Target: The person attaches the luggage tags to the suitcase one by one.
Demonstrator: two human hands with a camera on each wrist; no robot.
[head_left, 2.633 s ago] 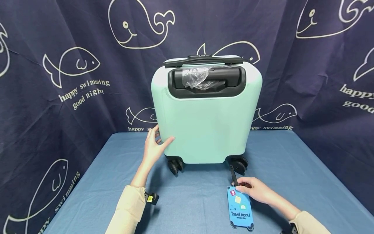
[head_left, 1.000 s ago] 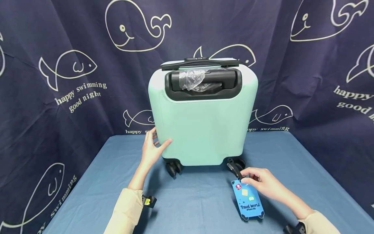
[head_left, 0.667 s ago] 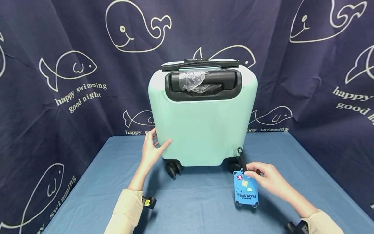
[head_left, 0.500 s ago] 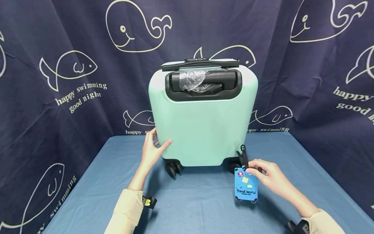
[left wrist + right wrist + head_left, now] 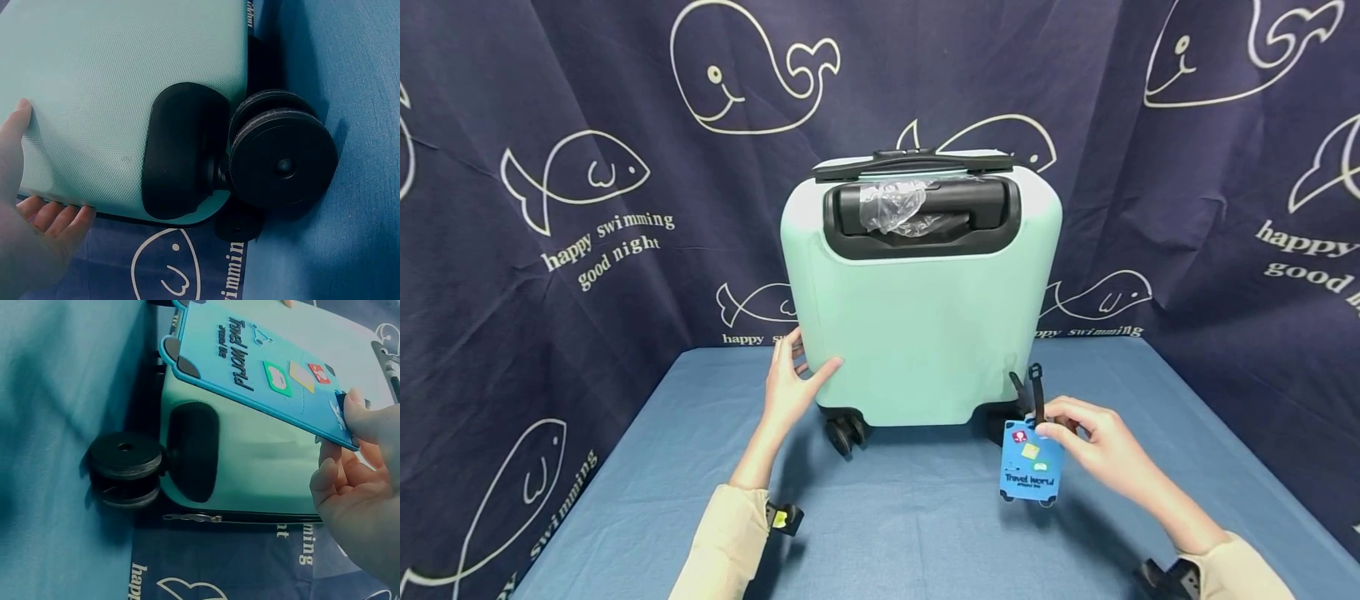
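Note:
A mint-green suitcase [image 5: 917, 333] stands upright on the blue cloth, its handle side facing me. My left hand [image 5: 787, 387] steadies its lower left edge, thumb on the broad face and fingers round the side. Between thumb and fingers, my right hand [image 5: 1101, 442] pinches a blue luggage tag [image 5: 1032, 462] at its top end, where the black strap [image 5: 1037, 392] begins. The strap's free ends stick up, overlapping the suitcase's lower right corner. In the right wrist view the printed face of the luggage tag [image 5: 262, 359] slants across the suitcase, near a black wheel [image 5: 125, 462].
Clear plastic wrap [image 5: 892, 207] covers part of the recessed pull handle [image 5: 977, 198]. A black carry handle [image 5: 917, 165] crosses the top. Navy curtains with whale and fish drawings [image 5: 752, 67] enclose the back and sides of the blue-covered table [image 5: 895, 508].
My right hand has raised the luggage tag off the cloth beside the right wheel, and its strap now points upward with the ends spread. My left hand keeps its hold on the suitcase.

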